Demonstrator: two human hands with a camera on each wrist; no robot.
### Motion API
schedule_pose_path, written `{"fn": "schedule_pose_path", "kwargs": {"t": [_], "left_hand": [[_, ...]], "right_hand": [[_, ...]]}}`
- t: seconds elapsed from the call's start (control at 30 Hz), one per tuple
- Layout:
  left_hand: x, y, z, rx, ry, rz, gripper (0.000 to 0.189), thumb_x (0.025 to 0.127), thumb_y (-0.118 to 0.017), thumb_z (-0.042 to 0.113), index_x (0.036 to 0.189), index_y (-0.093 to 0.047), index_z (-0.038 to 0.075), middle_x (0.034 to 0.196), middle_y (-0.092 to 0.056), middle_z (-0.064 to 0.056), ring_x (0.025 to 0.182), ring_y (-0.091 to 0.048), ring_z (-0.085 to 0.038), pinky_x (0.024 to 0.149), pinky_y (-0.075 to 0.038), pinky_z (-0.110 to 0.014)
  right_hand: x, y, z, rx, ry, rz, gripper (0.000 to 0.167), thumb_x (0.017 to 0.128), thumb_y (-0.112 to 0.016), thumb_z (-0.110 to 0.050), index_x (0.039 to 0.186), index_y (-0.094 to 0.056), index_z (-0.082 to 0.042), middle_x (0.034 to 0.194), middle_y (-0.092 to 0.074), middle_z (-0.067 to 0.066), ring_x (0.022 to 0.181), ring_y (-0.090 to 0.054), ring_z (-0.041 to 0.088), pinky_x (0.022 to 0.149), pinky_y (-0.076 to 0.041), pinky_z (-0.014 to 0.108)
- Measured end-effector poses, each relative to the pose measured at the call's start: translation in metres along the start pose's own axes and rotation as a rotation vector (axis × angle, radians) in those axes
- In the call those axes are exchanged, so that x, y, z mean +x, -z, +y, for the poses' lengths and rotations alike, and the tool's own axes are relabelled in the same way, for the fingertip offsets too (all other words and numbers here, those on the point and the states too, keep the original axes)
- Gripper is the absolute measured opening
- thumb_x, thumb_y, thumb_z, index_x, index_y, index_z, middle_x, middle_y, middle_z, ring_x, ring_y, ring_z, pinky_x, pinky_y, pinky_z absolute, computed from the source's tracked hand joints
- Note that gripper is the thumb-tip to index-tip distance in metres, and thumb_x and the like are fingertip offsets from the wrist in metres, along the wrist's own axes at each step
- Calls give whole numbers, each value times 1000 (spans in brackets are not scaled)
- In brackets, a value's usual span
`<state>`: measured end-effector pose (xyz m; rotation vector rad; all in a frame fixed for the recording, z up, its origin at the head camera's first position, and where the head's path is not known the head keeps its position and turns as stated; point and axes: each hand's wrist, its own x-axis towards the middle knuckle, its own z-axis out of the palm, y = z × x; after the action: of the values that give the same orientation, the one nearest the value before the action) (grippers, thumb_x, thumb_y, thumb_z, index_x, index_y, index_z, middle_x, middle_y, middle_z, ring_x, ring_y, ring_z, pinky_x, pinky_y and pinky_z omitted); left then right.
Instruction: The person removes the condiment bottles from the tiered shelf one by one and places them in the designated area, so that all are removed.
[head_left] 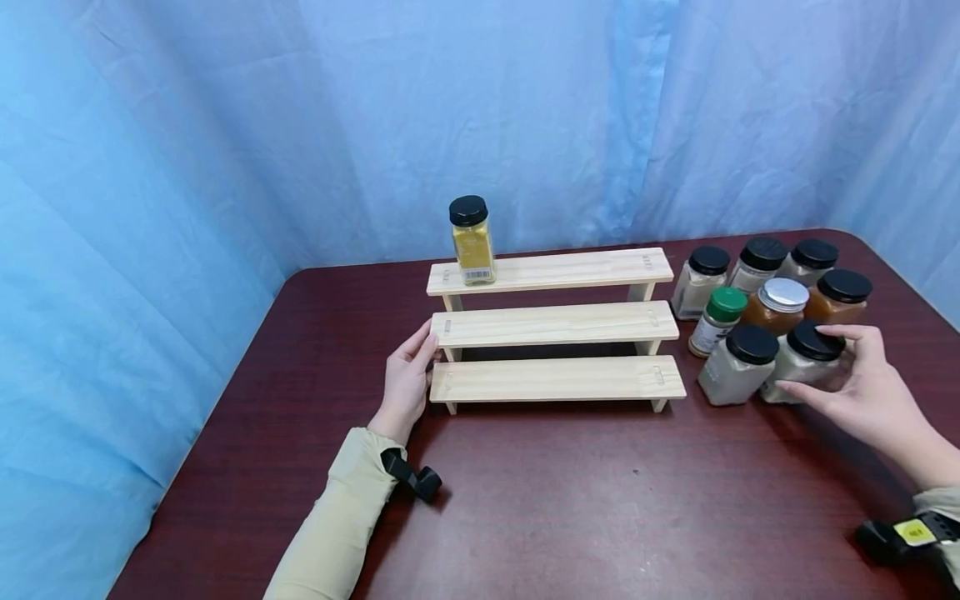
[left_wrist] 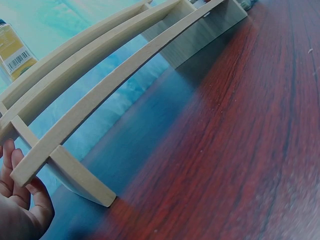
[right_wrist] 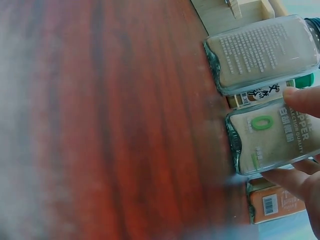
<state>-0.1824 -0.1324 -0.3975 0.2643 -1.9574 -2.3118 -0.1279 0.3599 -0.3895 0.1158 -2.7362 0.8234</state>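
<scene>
A three-tier wooden rack (head_left: 555, 379) stands on the table. My left hand (head_left: 407, 379) holds its left end by the middle tier; in the left wrist view, curled fingers (left_wrist: 19, 172) lie around the end of the board. On the top tier, toward the left, stands a jar of yellow powder (head_left: 474, 250) with a black lid. My right hand (head_left: 862, 392) grips a black-lidded glass pepper jar (right_wrist: 265, 135) with pale contents, thumb on one side and fingers on the other. Another pale-filled jar (right_wrist: 265, 52) stands close beside it.
Behind the gripped jar are several more jars, among them a green-lidded bottle (head_left: 716, 321), a silver-lidded jar (head_left: 776, 312) and an orange-brown jar (head_left: 836, 300). Blue curtains (head_left: 480, 125) hang behind and beside the dark red table (head_left: 570, 500).
</scene>
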Motion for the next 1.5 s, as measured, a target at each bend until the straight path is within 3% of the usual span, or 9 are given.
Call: {"fn": "schedule_pose_path", "kwargs": {"t": [0.33, 0.47, 0.5, 0.6, 0.83, 0.93, 1.0, 1.13, 1.5], "left_hand": [[1, 0, 0, -14, 11, 8, 39, 98, -51, 12, 137, -51, 12, 98, -64, 8, 73, -52, -3, 55, -41, -15], [0, 0, 0, -9, 4, 3, 40, 98, -52, 13, 138, -50, 10, 92, -63, 10, 74, -52, -4, 55, -40, -16], [0, 0, 0, -11, 6, 2, 40, 98, -52, 13, 138, -50, 10, 92, -62, 10, 74, -52, -4, 55, -40, -16], [0, 0, -1, -10, 10, 3, 40, 98, -51, 12, 138, -50, 10, 92, -62, 10, 74, -52, -4, 53, -39, -16], [0, 0, -1, -4, 14, 4, 39, 99, -50, 11, 138, -51, 12, 93, -62, 10, 73, -52, -3, 51, -38, -16], [0, 0, -1, 2, 12, 4, 39, 99, -50, 12, 138, -51, 12, 90, -62, 10, 74, -52, -3, 51, -38, -16], [0, 0, -1, 2, 14, 3, 39, 99, -50, 12, 138, -51, 12, 89, -62, 10, 74, -52, -3, 51, -38, -16], [0, 0, 0, 1, 11, -2, 39, 99, -51, 12, 138, -50, 12, 90, -62, 10, 74, -52, -3, 50, -37, -16], [0, 0, -1, -20, 12, -4, 40, 98, -51, 13, 138, -51, 11, 103, -63, 6, 75, -52, -4, 53, -40, -16]], "right_hand": [[-1, -3, 9, 64, 11, 23, 80, 77, -77, -2, 134, -21, 5, 119, -36, 34, 79, -26, -31, 54, -32, -1], [1, -4, 20, 61, 43, 45, 77, 72, -80, -1, 131, -30, 0, 119, -38, 26, 84, -26, -29, 63, -30, -5], [2, -3, 23, 64, 52, 45, 77, 72, -80, -2, 132, -31, 0, 119, -37, 25, 87, -35, -23, 71, -38, -1], [5, -4, 31, 54, 62, 55, 79, 71, -82, -4, 134, -34, -4, 121, -37, 20, 99, -49, 0, 79, -34, -2], [8, 5, 27, 69, -18, 19, 82, 81, -76, -13, 146, -25, -9, 132, -35, 27, 122, -45, 31, 101, -41, 21], [7, 13, 15, 95, -20, 21, 78, 83, -72, -10, 146, -26, -8, 131, -36, 27, 122, -47, 27, 92, -41, 9], [6, 18, 9, 104, -4, 50, 75, 83, -73, -7, 144, -30, -9, 125, -42, 10, 114, -46, 0, 75, -28, -7], [6, 31, -6, 174, 39, 107, 66, 82, -69, 3, 139, -37, -7, 114, -39, -22, 94, -34, -23, 73, -31, -7], [10, 48, -38, 246, 87, 272, 59, 88, -59, 6, 139, -41, -17, 114, -40, -31, 96, -42, -18, 78, -31, -5]]}}
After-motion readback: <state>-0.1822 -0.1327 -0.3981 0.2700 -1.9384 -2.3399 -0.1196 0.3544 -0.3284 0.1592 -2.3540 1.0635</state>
